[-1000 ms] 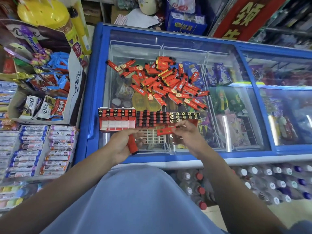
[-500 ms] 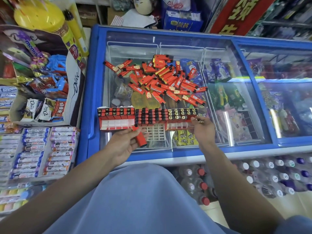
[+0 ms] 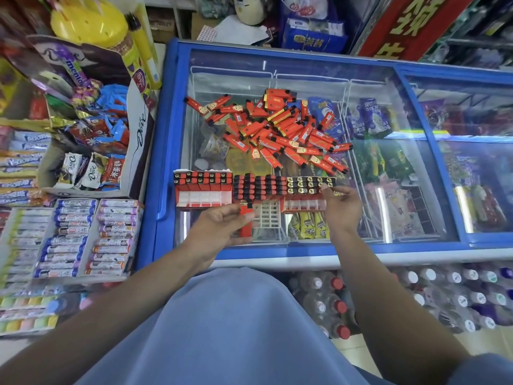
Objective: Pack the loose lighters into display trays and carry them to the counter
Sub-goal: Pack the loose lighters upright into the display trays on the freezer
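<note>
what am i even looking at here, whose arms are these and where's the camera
There is no machine here: the camera sits on a person's head and looks down at their own two arms. They stand at a blue glass-topped freezer. On the glass lies a pile of loose red lighters, and nearer the person three display trays, each partly filled. The left hand holds one red lighter. The right hand reaches with its fingertips to the right-hand tray.
</note>
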